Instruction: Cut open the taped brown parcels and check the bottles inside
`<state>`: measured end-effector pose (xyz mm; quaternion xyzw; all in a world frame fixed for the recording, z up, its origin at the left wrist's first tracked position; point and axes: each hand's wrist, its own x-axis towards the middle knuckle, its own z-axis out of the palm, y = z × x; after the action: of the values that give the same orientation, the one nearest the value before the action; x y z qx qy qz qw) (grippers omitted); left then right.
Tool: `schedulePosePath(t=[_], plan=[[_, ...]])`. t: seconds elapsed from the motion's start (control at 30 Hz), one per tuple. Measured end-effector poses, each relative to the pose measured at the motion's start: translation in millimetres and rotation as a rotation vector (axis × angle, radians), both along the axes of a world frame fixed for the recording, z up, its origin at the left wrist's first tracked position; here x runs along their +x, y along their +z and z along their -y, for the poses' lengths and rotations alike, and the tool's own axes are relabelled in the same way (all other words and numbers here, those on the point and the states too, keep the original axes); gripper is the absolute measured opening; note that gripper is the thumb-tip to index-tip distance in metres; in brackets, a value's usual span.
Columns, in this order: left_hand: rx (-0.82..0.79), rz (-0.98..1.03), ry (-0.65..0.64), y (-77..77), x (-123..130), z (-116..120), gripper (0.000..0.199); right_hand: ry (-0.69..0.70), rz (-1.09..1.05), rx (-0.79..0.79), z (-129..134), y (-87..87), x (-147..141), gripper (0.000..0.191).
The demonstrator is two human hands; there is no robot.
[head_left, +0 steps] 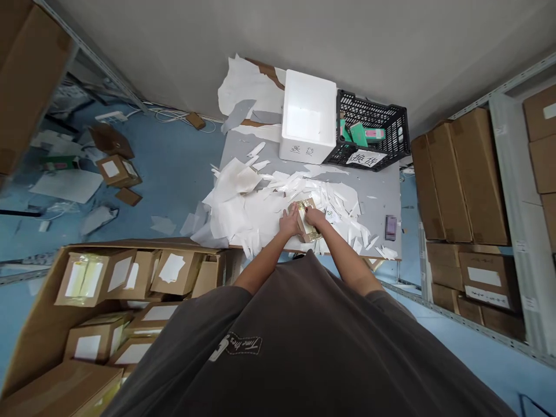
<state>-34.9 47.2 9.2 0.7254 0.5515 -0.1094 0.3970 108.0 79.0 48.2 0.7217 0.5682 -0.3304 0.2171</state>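
Note:
A small cardboard box (311, 236), wrapped in shiny yellowish tape with a white strip on top, lies near the table's front edge. My left hand (289, 222) grips its left side, thumb and fingers against the cardboard. On the box's upper right face rests my right hand (313, 216), its fingers curled together. Whatever is between those fingers is too small to tell. Torn white paper scraps (256, 211) lie heaped around the box and under both wrists.
A white foam bin (308, 147) and a black plastic crate (393, 136) with green packages (358, 134) stand at the table's back. A phone-like device (390, 227) lies at the right. A large carton (39, 324) of taped boxes is left of me; shelved cartons (460, 179) stand right.

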Motion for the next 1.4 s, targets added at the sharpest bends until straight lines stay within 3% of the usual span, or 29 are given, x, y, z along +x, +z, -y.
schedulePosePath(t=[0.13, 0.3, 0.47, 0.57, 0.67, 0.77, 0.9, 1.0, 1.1, 1.23, 1.4], plan=[[0.012, -0.030, 0.001, 1.3, 0.1, 0.8, 0.161, 0.022, -0.006, -0.110, 12.9, 9.6, 8.5, 0.041], [0.016, -0.041, 0.022, -1.1, 4.9, -0.1, 0.161, 0.008, -0.027, -0.249, 74.1, 19.5, 28.9, 0.025], [0.025, -0.040, 0.014, -2.5, 8.0, -0.8, 0.162, -0.007, -0.001, -0.214, 114.9, 27.0, 32.9, 0.033], [0.025, -0.072, 0.006, -1.1, 8.1, -2.0, 0.160, -0.023, -0.006, -0.208, 124.8, 32.6, 41.9, 0.023], [0.036, -0.101, -0.016, 0.6, 9.6, -2.5, 0.159, -0.177, -0.135, -0.208, 137.4, 34.8, 62.9, 0.016], [0.074, -0.116, -0.027, 2.5, 14.6, 0.8, 0.155, -0.409, -0.178, -0.007, 147.6, 23.9, 79.4, 0.021], [0.210, -0.108, -0.076, 5.9, 25.4, 10.3, 0.130, -0.665, -0.106, 0.246, 141.9, -10.3, 79.9, 0.038], [0.218, 0.053, -0.336, 8.6, 33.0, 15.9, 0.091, -0.782, -0.121, 0.295, 128.6, -34.2, 78.5, 0.047], [0.178, 0.138, -0.554, 10.9, 41.1, 16.7, 0.076, -0.757, -0.139, 0.304, 118.1, -45.9, 82.7, 0.055], [0.159, 0.072, -0.538, 12.5, 55.6, 11.2, 0.077, -0.706, -0.152, 0.293, 110.8, -49.2, 86.9, 0.060], [0.206, 0.043, -0.504, 9.8, 63.3, 15.4, 0.064, -0.674, -0.190, 0.299, 96.4, -51.8, 92.8, 0.056]])
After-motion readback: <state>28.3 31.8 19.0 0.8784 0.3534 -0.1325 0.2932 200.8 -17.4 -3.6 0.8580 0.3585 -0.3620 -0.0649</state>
